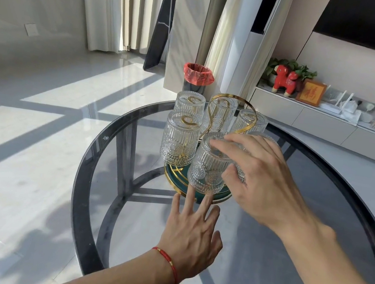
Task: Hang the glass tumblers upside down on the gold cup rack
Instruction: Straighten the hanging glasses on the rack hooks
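The gold cup rack [248, 105] stands on a round green base with a gold rim [171, 178] on the glass table. Several ribbed glass tumblers hang on it upside down, among them a front-left tumbler [179, 140] and back ones [190, 103], [221, 113]. My right hand [259, 177] is closed over the top and side of the nearest tumbler [207, 167], which is upside down over the base. My left hand [191, 235] hovers flat with fingers spread just in front of the base, its fingertips reaching under that tumbler, holding nothing.
The round smoked-glass table [94, 164] has a black rim and dark legs under it. A bin with a red bag [198, 76] stands on the floor behind. A low white cabinet [332, 120] with ornaments runs along the right wall.
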